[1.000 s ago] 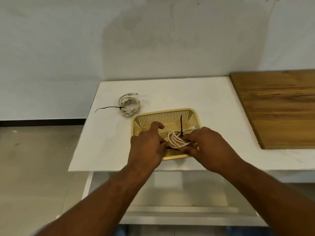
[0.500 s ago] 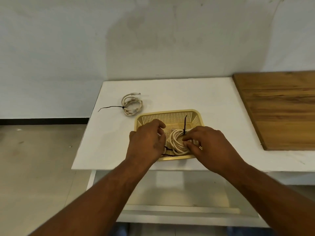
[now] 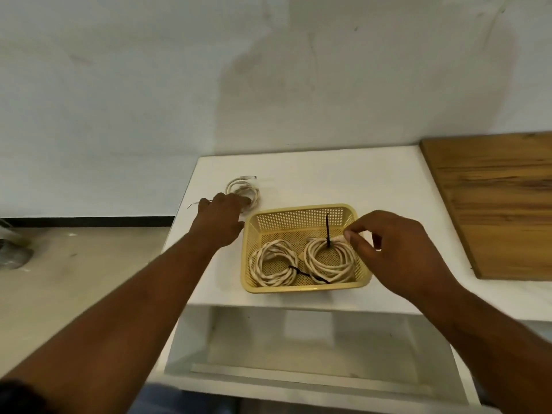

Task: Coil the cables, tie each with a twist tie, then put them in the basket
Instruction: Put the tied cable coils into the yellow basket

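Note:
A yellow perforated basket (image 3: 301, 212) sits near the front edge of the white table (image 3: 328, 180). Two coiled white cables lie inside it, the left coil (image 3: 273, 265) and the right coil (image 3: 328, 261), each bound with a black twist tie. A third tied white coil (image 3: 243, 188) lies on the table behind and left of the basket. My left hand (image 3: 219, 218) reaches over it, its fingertips touching the coil. My right hand (image 3: 397, 249) hovers over the basket's right rim, thumb and forefinger pinching the right coil's plug end.
A wooden board (image 3: 495, 201) covers the table's right side. The wall stands close behind the table. The table's left edge drops to a bare floor. An open white shelf sits under the front edge.
Both hands have left the coil in the basket. My left hand moved up and left to the third coil on the table, and my right hand lifted toward the basket's right rim.

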